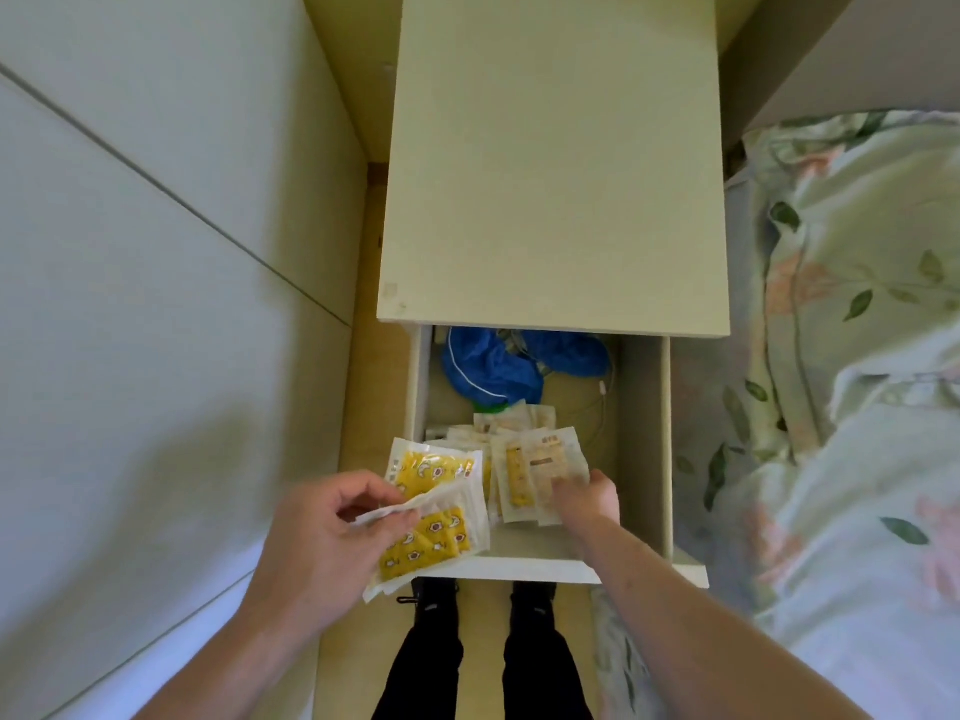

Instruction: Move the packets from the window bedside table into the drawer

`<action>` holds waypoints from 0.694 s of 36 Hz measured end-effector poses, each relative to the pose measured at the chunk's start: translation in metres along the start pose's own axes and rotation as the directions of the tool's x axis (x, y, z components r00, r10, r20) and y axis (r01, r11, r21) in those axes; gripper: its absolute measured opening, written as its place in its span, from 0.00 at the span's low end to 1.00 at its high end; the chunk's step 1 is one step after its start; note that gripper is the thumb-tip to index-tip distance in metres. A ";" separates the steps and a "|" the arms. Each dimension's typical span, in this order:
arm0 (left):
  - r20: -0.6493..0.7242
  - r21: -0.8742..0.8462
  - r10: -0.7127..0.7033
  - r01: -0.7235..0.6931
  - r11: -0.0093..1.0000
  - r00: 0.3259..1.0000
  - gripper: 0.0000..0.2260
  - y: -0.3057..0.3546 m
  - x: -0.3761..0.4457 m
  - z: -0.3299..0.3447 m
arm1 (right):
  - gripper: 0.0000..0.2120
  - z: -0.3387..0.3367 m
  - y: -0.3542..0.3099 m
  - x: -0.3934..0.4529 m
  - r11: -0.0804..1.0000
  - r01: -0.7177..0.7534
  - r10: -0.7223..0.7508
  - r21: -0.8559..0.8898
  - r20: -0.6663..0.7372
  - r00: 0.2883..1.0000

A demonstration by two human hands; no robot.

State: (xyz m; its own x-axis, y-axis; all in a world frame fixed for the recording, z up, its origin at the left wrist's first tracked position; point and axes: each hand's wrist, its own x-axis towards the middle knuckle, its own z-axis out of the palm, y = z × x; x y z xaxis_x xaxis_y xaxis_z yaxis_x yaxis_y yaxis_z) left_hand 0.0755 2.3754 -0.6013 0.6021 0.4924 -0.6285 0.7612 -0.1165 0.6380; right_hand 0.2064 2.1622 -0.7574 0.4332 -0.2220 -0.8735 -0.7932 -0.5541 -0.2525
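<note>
The cream bedside table (pixel 553 163) has a bare top, and its drawer (pixel 644 433) stands pulled out below it. My left hand (pixel 322 543) pinches a few clear packets with yellow patterned contents (pixel 431 537) above the drawer's front left corner. My right hand (pixel 587 498) reaches into the drawer and grips pale beige packets (pixel 540 470) that lie on a pile of similar packets (pixel 498 426).
A crumpled blue bag (pixel 493 363) and a white cable (pixel 602 402) lie at the back of the drawer. A bed with floral bedding (pixel 841 356) is on the right, a wall on the left. My legs and shoes (pixel 483 652) stand under the drawer front.
</note>
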 end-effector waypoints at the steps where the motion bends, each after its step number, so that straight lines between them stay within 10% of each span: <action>1: 0.001 0.002 -0.001 0.001 1.000 1.000 0.05 -0.002 0.001 0.000 | 0.13 0.001 0.001 0.001 1.000 -0.012 0.011 -0.011 -0.014 1.000; 16: 0.005 -0.019 -0.018 0.018 1.000 1.000 0.02 0.001 0.019 0.003 | 0.10 -0.006 -0.006 0.003 0.986 0.102 -0.097 -0.135 0.039 0.994; 25: 0.002 -0.012 -0.025 0.025 1.000 1.000 0.02 -0.005 0.018 0.007 | 0.07 0.010 0.017 0.013 0.828 0.205 -0.193 -0.523 0.077 0.978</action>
State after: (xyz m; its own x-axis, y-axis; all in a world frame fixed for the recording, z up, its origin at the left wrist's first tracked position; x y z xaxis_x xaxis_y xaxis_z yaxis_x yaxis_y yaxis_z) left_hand 0.0840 2.3786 -0.6185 0.5836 0.4932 -0.6450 0.7729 -0.0940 0.6275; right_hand 0.1945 2.1580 -0.7773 0.5442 -0.0483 -0.8376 -0.3441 -0.9234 -0.1703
